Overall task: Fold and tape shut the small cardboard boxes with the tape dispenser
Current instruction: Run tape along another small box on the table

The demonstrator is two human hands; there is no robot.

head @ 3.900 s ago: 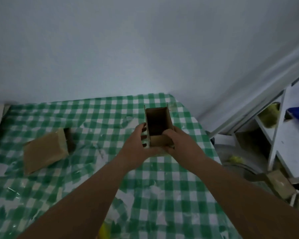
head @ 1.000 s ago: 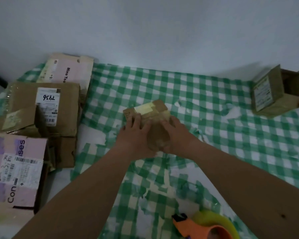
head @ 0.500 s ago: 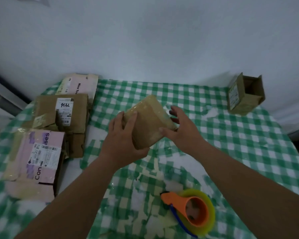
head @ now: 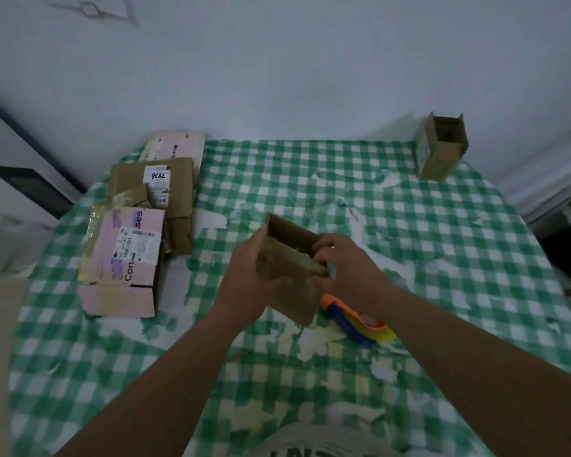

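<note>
Cardboard box [head: 289, 275], small and brown, is held in the air between both hands over the checked tablecloth [head: 442, 245]. The left hand [head: 248, 278] cups its left face, fingers curled under and the thumb up along the edge; the right hand [head: 346, 265] pinches the top right corner, fingers bent over the open flap. It looks light and stiff along the creases but easy to crush (thin board, glossy old tape on one face, so likely slick there). Best held by the edges and corners, I judge, not the flat panels.

Just below the right wrist lies the orange and blue tape dispenser [head: 353, 316] with its yellow roll. Left of the left hand sit flattened parcels [head: 139, 232]. Well beyond the right hand stands another open box [head: 440, 148].
</note>
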